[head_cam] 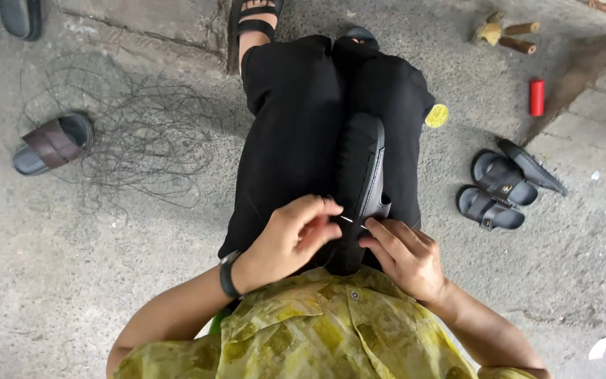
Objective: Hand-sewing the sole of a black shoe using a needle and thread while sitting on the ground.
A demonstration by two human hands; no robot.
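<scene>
A black sandal (pixel 360 184) is held edge-up on the lap, between both hands. A thin needle (pixel 351 222) is pinched in the left hand (pixel 294 242)'s closed grip; the sandal's edge is pressed by the right hand (pixel 405 256)'s closed fingers, just beside it.

I see my left hand (pixel 292 238) just left of the frame's centre, wrist bent, fingers (pixel 320 209) curled inward with the tips pinched together toward the right. My right hand (pixel 405 256) sits just right of centre, palm down, fingers (pixel 373 235) pointing up-left, almost meeting the left hand's. Both forearms run in from the bottom edge, elbows spread outward.
</scene>
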